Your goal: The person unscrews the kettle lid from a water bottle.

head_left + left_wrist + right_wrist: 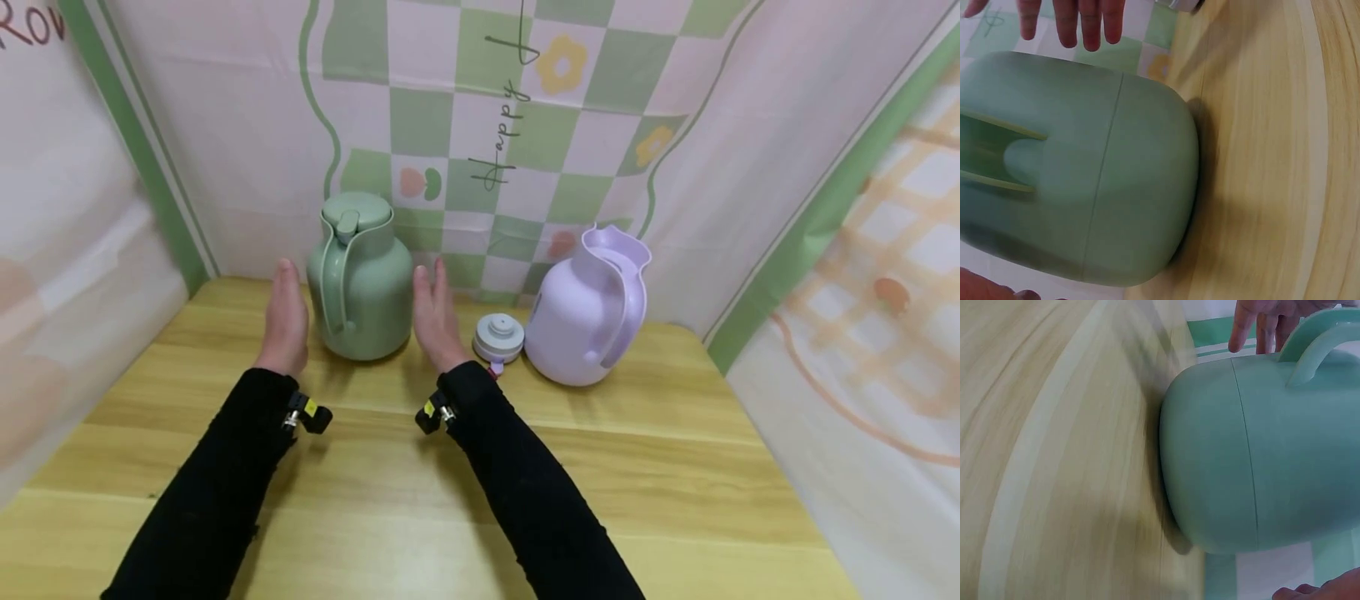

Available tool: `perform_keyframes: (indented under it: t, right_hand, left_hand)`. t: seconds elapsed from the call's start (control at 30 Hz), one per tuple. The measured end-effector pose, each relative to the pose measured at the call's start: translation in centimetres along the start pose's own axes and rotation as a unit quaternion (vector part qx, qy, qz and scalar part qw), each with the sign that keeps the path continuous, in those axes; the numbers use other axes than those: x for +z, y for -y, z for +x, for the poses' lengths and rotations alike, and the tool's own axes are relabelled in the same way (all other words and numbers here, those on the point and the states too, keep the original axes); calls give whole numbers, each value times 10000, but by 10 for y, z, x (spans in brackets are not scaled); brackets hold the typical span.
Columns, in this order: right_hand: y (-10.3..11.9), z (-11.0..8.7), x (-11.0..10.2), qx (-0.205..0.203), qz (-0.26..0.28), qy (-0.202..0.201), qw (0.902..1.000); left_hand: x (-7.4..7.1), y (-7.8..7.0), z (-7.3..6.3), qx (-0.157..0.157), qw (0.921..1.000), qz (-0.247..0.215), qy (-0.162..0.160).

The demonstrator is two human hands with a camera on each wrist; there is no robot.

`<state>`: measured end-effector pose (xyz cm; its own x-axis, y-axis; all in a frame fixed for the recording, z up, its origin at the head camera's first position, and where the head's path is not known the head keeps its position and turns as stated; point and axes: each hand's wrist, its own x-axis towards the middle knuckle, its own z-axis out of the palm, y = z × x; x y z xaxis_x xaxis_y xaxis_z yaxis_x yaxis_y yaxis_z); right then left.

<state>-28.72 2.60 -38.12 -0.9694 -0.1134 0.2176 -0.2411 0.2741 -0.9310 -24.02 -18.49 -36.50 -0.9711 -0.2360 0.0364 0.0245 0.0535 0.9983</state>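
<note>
A green thermos jug (371, 296) with its lid on stands upright at the back of the table, its handle facing the person. My left hand (286, 321) is held upright just left of the jug, fingers straight. On the other side, my right hand (437, 318) is raised with straight fingers, close to the jug's body. The left wrist view shows the green jug (1129, 162) between the hands, with the fingers of the right hand (1088, 22) apart from it. In the right wrist view the jug (1222, 456) fills the right half.
A lilac jug (573, 325) without a lid stands at the right, its spout upward. Beside it lies a round grey and white lid (498, 337) with a lilac tab. A checked cloth (420, 117) hangs behind the wooden table (420, 517).
</note>
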Motion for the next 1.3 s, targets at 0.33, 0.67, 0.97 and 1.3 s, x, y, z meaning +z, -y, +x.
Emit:
perform_keyframes:
  t: [0.33, 0.67, 0.97, 1.3]
  right_hand:
    - [-4, 11, 11, 108, -116, -190, 9997]
    - [-8, 15, 22, 313, -37, -110, 9994]
    - [-9, 20, 29, 507, 160, 88, 9985]
    - [-6, 22, 30, 695, 516, 349, 9956]
  left_hand:
    - [9, 6, 12, -297, 9995, -31, -90]
    - [10, 10, 13, -372, 9992, 35, 118]
    - [12, 14, 20, -496, 9985, -181, 107]
    - [14, 15, 28, -646, 9978, -59, -97]
